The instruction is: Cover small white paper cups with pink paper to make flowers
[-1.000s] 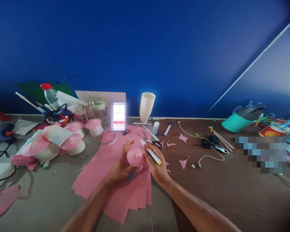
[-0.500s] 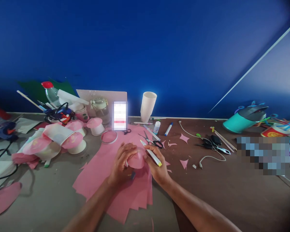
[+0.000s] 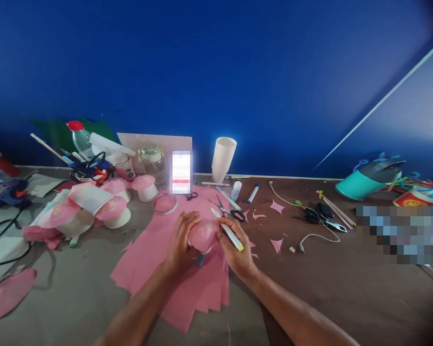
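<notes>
My left hand (image 3: 182, 242) is wrapped round a small white paper cup topped with a pink paper cover (image 3: 203, 234). Most of the cup is hidden under the cover and behind my fingers. A white marker with a yellow end (image 3: 233, 238) is gripped in my right hand (image 3: 241, 254), its pale tip pointing up and away to the left. The fingertips of that hand touch the cover's right edge. Beneath both hands spreads a stack of pink paper sheets (image 3: 176, 298). Just beyond lie black-handled scissors (image 3: 236, 215).
Several pink-topped cups (image 3: 146, 188) stand or lie at left. A cup stack (image 3: 223, 158), glue bottle (image 3: 235, 191) and blue-capped marker (image 3: 254, 193) are at the back. Paper scraps (image 3: 276, 245), a white cable (image 3: 323, 235) and keys (image 3: 319, 214) lie at right.
The pink-covered cup has tilted, showing more of the cover's top and a bit of white rim below. Both hands keep their grip. The whole view has shifted slightly.
</notes>
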A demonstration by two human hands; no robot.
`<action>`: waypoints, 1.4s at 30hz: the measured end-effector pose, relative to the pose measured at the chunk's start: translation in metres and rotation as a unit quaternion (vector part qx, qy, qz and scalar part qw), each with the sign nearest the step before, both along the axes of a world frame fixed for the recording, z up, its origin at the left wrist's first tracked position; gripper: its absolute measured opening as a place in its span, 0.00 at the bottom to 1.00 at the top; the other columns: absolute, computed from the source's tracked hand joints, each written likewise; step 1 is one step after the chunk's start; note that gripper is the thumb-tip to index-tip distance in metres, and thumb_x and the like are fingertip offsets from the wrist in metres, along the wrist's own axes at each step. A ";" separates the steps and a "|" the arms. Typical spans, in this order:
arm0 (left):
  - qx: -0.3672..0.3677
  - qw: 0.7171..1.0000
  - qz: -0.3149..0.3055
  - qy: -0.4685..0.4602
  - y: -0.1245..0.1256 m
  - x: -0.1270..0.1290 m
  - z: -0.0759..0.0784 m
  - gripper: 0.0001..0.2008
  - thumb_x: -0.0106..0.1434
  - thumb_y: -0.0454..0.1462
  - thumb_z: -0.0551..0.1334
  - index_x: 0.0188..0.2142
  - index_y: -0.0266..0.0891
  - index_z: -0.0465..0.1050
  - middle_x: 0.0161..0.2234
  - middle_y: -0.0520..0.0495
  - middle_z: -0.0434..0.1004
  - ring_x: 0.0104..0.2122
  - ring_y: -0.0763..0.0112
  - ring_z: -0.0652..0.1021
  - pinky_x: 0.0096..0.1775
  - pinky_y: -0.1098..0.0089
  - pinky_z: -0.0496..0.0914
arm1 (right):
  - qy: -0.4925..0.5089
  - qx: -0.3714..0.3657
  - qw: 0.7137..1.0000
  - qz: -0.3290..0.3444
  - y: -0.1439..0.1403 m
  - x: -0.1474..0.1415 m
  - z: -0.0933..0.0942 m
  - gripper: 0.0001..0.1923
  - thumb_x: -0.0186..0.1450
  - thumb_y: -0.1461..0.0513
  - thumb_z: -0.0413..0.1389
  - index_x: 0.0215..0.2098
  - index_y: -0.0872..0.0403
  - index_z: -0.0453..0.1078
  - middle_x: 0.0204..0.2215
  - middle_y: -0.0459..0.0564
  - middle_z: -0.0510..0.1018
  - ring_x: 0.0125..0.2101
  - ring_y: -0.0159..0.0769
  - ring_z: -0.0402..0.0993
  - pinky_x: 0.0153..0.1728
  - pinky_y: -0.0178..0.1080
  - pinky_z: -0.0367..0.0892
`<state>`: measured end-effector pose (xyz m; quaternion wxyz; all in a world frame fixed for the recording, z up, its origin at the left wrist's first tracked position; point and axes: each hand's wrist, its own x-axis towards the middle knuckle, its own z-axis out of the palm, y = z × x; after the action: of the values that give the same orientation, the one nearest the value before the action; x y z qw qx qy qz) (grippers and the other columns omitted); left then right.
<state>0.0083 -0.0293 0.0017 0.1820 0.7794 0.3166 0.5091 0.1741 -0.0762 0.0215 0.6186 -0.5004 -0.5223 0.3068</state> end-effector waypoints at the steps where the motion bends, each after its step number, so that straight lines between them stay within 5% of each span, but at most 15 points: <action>1: -0.005 1.000 -0.008 -0.003 0.000 -0.001 -0.001 0.22 0.64 0.37 0.59 0.58 0.43 0.63 0.55 0.36 0.72 0.58 0.51 0.71 0.62 0.43 0.60 | 0.019 -0.011 1.000 -0.001 0.001 0.000 -0.001 0.11 0.62 0.58 0.59 0.43 0.50 0.73 0.32 0.47 0.76 0.29 0.35 0.73 0.31 0.37 0.71; 6: -0.161 0.980 -0.116 0.035 0.000 -0.008 -0.001 0.42 0.62 0.43 0.64 0.69 0.42 0.43 0.67 0.29 0.54 0.67 0.44 0.59 0.64 0.41 0.58 | 0.085 -0.045 0.995 0.017 0.007 0.002 0.000 0.12 0.59 0.57 0.60 0.42 0.51 0.73 0.26 0.44 0.72 0.25 0.33 0.67 0.26 0.35 0.67; 9: -0.221 0.959 -0.173 0.038 0.002 -0.008 0.004 0.55 0.55 0.48 0.70 0.70 0.43 0.37 0.68 0.28 0.53 0.67 0.42 0.58 0.64 0.42 0.58 | 0.100 -0.062 0.993 0.032 0.008 0.003 0.001 0.12 0.58 0.58 0.61 0.41 0.51 0.73 0.24 0.42 0.69 0.23 0.31 0.64 0.25 0.34 0.64; 16: -0.268 0.952 -0.135 0.058 0.001 -0.005 0.011 0.55 0.58 0.42 0.69 0.71 0.49 0.28 0.66 0.36 0.59 0.63 0.45 0.67 0.60 0.47 0.67 | 0.132 -0.093 0.985 0.063 0.010 0.004 -0.005 0.13 0.56 0.60 0.61 0.40 0.51 0.74 0.27 0.43 0.71 0.26 0.31 0.64 0.27 0.34 0.62; 30: -0.239 0.966 -0.102 0.003 0.000 0.003 0.002 0.53 0.59 0.38 0.68 0.70 0.49 0.28 0.59 0.36 0.67 0.58 0.50 0.72 0.58 0.47 0.67 | 0.159 -0.118 0.978 0.064 0.012 0.002 -0.003 0.13 0.53 0.62 0.59 0.38 0.52 0.75 0.24 0.41 0.67 0.23 0.29 0.58 0.25 0.33 0.55; 36: -0.181 0.981 -0.057 0.035 0.001 0.003 -0.010 0.56 0.57 0.39 0.70 0.70 0.51 0.28 0.65 0.33 0.56 0.65 0.38 0.62 0.59 0.37 0.63 | 0.159 -0.133 0.976 0.062 0.012 0.004 -0.004 0.13 0.53 0.61 0.60 0.37 0.52 0.75 0.24 0.41 0.68 0.23 0.30 0.59 0.25 0.33 0.55; 42: -0.059 0.995 -0.034 0.066 0.007 0.000 -0.018 0.44 0.60 0.41 0.68 0.69 0.47 0.45 0.67 0.31 0.53 0.66 0.39 0.58 0.61 0.36 0.60 | 0.160 -0.143 0.975 0.054 0.013 0.002 -0.004 0.13 0.52 0.60 0.61 0.37 0.52 0.75 0.26 0.42 0.71 0.24 0.30 0.61 0.26 0.33 0.58</action>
<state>0.0085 -0.0219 -0.0167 0.2239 0.8093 0.3310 0.4305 0.1766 -0.0634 0.0177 0.5985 -0.4998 -0.3935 0.4871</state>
